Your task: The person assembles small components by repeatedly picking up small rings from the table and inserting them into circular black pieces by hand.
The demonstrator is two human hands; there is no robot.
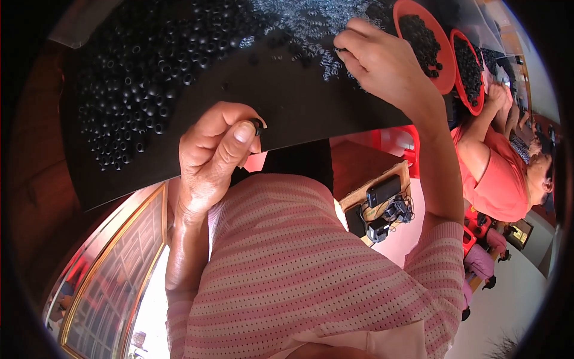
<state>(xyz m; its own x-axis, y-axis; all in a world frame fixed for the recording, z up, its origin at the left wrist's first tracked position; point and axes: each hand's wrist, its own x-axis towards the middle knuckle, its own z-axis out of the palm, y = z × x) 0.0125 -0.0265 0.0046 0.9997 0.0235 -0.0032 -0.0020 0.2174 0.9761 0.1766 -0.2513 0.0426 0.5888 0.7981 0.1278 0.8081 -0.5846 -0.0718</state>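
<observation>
Gold-framed panel [113,281] lower left, bright light [150,305] beside; wooden drawer [405,172]; red chair [415,148]; pale wall [508,305] right.

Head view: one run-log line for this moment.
left hand: pinches small black ring-like part; right hand: near small shiny pieces, grip contents unclear; black tabletop: black rings at left; nearer red bowl: black pieces

View: head-worn left fisheye | facing: down | range: near, over hands [210,145] and tabletop [302,107]
</observation>
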